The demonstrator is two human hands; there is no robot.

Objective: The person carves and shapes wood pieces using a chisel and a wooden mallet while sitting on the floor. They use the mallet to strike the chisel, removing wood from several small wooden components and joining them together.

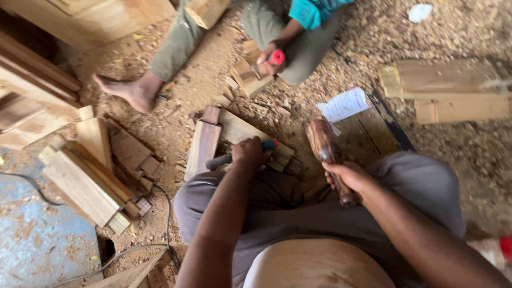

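The left hand [248, 151] is wrapped tight around a teal-handled chisel [241, 154] lying over a wooden board [250, 133] on the sawdust floor. To its right, the right hand [349, 177] grips a wooden mallet [329, 156] by its handle.

You have only one view, from the camera on your head. It looks steeply down over your knees to the floor [458, 32] covered with wood shavings, close to your hands, and reaches a second person sitting opposite.
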